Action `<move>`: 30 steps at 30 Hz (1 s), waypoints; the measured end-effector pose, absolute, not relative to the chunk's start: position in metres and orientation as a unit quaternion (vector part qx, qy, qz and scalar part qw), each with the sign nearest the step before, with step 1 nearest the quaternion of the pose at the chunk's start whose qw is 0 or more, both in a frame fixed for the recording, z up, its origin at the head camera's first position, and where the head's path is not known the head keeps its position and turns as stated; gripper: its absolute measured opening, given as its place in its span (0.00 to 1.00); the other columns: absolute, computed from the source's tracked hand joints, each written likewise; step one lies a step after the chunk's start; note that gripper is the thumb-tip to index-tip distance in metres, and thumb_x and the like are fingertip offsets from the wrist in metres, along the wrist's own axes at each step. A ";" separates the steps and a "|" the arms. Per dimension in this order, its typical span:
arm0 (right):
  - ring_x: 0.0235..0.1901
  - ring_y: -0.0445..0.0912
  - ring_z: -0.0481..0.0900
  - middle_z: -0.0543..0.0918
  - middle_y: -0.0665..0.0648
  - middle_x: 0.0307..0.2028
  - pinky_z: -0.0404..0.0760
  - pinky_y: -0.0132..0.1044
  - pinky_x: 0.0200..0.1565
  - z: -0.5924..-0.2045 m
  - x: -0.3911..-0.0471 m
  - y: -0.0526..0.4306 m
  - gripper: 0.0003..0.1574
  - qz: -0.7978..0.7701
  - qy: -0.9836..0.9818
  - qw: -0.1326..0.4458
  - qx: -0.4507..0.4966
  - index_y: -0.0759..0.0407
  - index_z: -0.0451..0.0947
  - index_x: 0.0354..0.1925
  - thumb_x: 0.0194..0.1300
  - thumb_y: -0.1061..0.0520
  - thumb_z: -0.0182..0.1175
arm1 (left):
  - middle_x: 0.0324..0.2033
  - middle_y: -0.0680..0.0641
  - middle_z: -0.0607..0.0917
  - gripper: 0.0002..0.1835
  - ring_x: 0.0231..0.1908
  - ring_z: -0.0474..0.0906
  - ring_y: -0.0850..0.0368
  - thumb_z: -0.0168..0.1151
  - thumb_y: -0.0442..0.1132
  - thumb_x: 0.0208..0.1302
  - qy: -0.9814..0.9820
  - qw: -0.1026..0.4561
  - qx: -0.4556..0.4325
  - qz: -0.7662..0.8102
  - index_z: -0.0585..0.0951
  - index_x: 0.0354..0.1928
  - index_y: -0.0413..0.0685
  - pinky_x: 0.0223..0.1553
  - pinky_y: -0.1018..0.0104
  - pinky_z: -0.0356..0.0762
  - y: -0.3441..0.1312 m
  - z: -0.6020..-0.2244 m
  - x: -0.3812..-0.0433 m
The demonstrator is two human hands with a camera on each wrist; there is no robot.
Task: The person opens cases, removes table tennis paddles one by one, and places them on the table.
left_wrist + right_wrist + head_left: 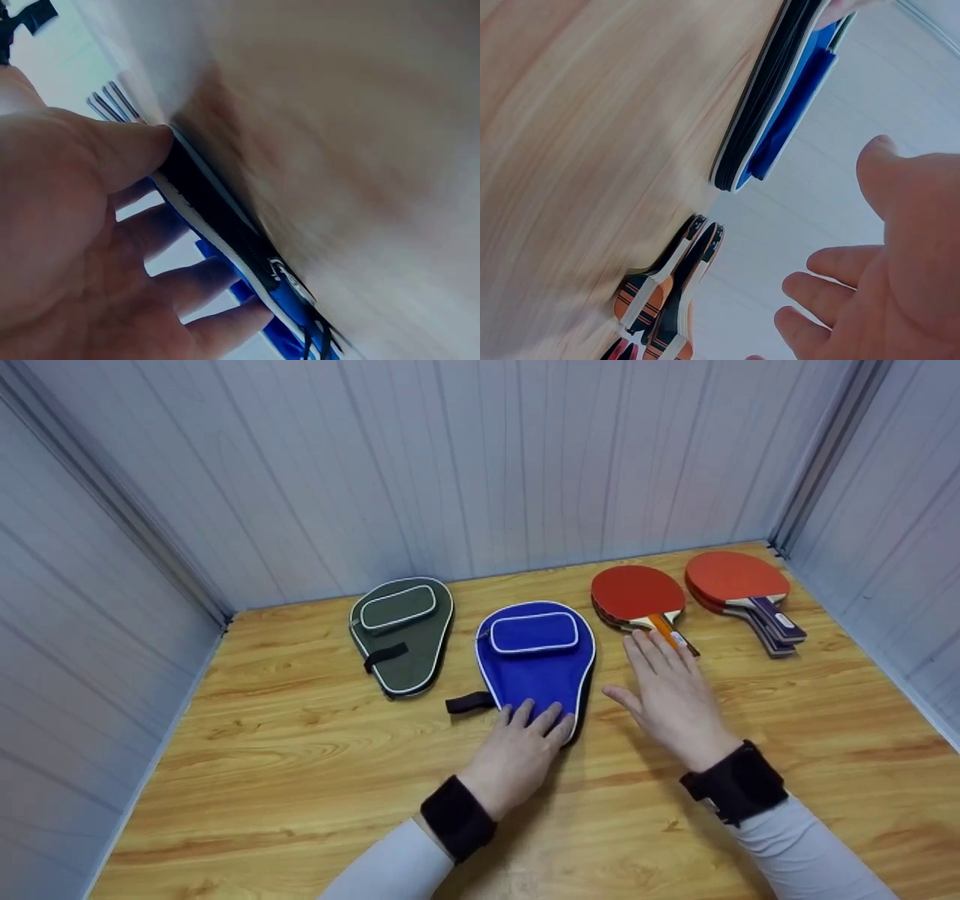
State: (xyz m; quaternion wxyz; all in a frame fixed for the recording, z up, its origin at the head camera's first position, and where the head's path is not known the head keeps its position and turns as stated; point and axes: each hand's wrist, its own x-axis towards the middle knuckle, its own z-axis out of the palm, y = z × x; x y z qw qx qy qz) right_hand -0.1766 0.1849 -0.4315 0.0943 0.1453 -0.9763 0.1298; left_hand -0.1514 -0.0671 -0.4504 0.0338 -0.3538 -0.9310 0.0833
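Note:
A blue table tennis paddle case (536, 675) with white piping lies on the wooden table, its small zipped pocket towards the wall. My left hand (521, 757) holds its narrow near end: fingers spread over the top, and the thumb (142, 150) against the zipped side edge in the left wrist view. My right hand (671, 701) hovers to the right of the case, fingers extended and holding nothing. Just beyond its fingertips lie stacked red table tennis paddles (637, 592) with orange handles (645, 304), partly overlapped by the hand in the head view.
A dark green paddle case (409, 649) with a black strap lies to the left. More red paddles (739, 577) with dark handles are stacked at the far right. A black strap (470, 703) sticks out from the blue case. Pale panel walls (495, 472) enclose the table's back and sides.

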 end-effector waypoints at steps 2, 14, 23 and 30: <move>0.84 0.69 0.53 0.60 0.72 0.83 0.48 0.70 0.80 -0.432 -0.177 0.185 0.51 0.129 -0.976 0.092 0.151 0.70 0.57 0.85 0.85 0.37 0.58 | 0.79 0.48 0.75 0.28 0.75 0.74 0.39 0.51 0.38 0.86 -0.931 0.033 -0.355 0.085 0.73 0.83 0.58 0.71 0.39 0.74 -0.067 -0.451 -0.159; 0.84 0.67 0.55 0.62 0.70 0.83 0.50 0.70 0.79 -0.433 -0.175 0.179 0.50 0.115 -0.971 0.090 0.187 0.68 0.59 0.85 0.84 0.38 0.59 | 0.80 0.49 0.73 0.27 0.77 0.71 0.38 0.47 0.39 0.88 -0.941 0.021 -0.328 0.076 0.72 0.83 0.59 0.74 0.38 0.70 -0.062 -0.449 -0.205; 0.84 0.67 0.54 0.61 0.69 0.84 0.50 0.69 0.80 -0.436 -0.174 0.177 0.51 0.112 -0.969 0.081 0.204 0.68 0.58 0.85 0.84 0.36 0.58 | 0.83 0.49 0.69 0.28 0.79 0.67 0.39 0.45 0.40 0.89 -0.948 -0.006 -0.309 0.074 0.68 0.85 0.61 0.77 0.38 0.65 -0.058 -0.450 -0.239; 0.84 0.66 0.54 0.60 0.69 0.84 0.49 0.69 0.80 -0.439 -0.174 0.176 0.52 0.116 -0.970 0.073 0.199 0.68 0.57 0.85 0.84 0.36 0.58 | 0.84 0.50 0.67 0.28 0.81 0.63 0.40 0.45 0.43 0.90 -0.952 -0.019 -0.298 0.064 0.66 0.86 0.62 0.78 0.38 0.62 -0.055 -0.447 -0.252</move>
